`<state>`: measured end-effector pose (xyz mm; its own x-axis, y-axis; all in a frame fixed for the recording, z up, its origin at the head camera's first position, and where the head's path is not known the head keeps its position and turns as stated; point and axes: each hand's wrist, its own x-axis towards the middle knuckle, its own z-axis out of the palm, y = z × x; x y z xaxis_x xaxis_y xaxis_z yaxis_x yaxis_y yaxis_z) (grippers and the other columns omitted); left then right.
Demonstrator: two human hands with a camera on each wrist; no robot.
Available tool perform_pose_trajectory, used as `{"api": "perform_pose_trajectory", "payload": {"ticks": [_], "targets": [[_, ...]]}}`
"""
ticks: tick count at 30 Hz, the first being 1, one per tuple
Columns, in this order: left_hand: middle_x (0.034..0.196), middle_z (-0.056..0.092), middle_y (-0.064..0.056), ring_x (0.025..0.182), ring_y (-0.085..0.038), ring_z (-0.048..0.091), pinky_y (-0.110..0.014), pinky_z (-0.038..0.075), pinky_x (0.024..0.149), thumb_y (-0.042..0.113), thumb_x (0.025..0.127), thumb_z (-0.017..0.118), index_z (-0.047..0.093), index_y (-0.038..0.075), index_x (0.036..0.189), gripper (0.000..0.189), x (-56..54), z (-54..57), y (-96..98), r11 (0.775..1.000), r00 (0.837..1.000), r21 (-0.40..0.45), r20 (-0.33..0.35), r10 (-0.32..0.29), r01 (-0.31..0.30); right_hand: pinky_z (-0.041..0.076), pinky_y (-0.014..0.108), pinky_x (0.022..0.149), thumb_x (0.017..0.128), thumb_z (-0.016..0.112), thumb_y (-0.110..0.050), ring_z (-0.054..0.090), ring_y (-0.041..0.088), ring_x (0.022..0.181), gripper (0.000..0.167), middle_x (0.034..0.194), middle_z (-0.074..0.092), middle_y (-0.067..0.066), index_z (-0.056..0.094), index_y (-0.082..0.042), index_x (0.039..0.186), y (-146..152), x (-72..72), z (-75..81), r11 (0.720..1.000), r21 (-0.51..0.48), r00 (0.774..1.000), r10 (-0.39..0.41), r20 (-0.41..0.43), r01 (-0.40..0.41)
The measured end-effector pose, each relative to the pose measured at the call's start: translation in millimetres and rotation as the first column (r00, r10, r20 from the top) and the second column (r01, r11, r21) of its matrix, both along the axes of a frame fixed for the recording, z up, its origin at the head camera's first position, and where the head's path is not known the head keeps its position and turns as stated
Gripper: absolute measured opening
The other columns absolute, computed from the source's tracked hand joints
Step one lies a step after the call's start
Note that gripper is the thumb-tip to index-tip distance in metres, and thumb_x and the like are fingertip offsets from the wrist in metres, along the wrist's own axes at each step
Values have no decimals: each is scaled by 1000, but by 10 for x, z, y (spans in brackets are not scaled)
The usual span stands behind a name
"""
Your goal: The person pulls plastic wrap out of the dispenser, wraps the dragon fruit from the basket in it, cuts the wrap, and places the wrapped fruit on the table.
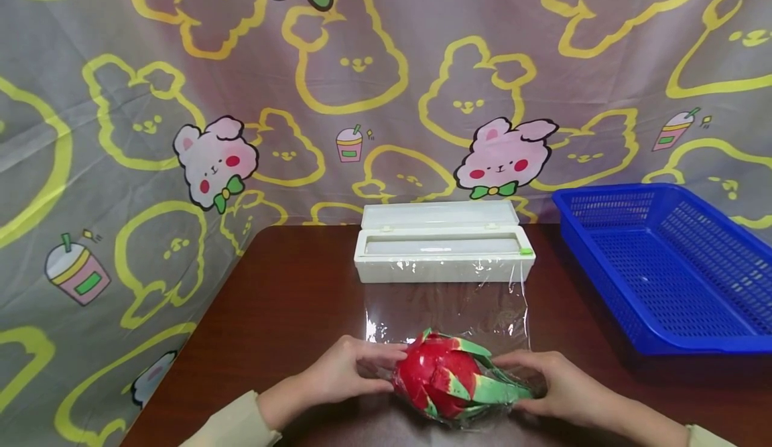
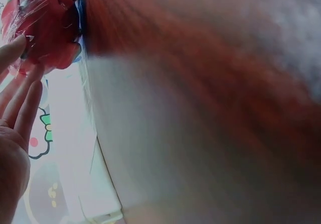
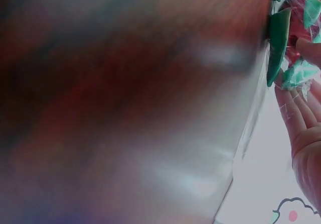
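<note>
The left hand (image 1: 350, 370) is partly open, thumb and fingers set apart around the rounded red end of a dragon fruit (image 1: 443, 373), holding it there. The right hand (image 1: 557, 390) is also partly open, its thumb and fingers holding the green, leafy end. The fruit lies on its side between the two hands, with clear cling film (image 1: 446, 309) around it; how far the wrap reaches underneath cannot be told.

Beyond the hands, the film runs as a shiny sheet across the dark wooden table (image 1: 271, 306) to a white dispenser box (image 1: 446, 271), so the sheet fills the space between fruit and box. The box sits ahead of both hands, its lid (image 1: 440, 216) raised at the back, a pale roll (image 1: 443, 246) inside and a green slider (image 1: 526, 251) at its right front corner. Ahead and to the right of the right hand, well apart from it, a blue basket (image 1: 609, 299) shows its perforated floor. Farther off, a patterned cloth (image 1: 398, 185) hangs behind everything.
</note>
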<state>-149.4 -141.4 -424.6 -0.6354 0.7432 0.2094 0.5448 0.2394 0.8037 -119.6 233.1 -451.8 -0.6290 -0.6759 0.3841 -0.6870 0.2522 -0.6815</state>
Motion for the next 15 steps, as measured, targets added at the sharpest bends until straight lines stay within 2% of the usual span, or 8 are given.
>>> {"api": "perform_pose_trajectory", "payload": {"ticks": [11, 15], "targets": [[121, 66, 0, 91, -7, 68, -25, 55, 74, 12, 79, 81, 69, 11, 122, 45, -79, -13, 2, 999, 995, 20, 96, 36, -38, 57, 28, 62, 80, 76, 4, 66, 9, 93, 51, 109, 70, 5, 58, 6, 127, -4, -32, 62, 998, -17, 993, 64, 96, -62], [116, 69, -4, 90, -9, 69, -26, 55, 73, 11, 77, 82, 70, 8, 120, 45, -125, -20, 4, 998, 993, 44, 111, 48, -53, 57, 30, 64, 83, 75, 0, 66, 8, 92, 47, 112, 69, 5, 59, 7, 126, -4, -73, 119, 998, -6, 985, 68, 156, -68]]}}
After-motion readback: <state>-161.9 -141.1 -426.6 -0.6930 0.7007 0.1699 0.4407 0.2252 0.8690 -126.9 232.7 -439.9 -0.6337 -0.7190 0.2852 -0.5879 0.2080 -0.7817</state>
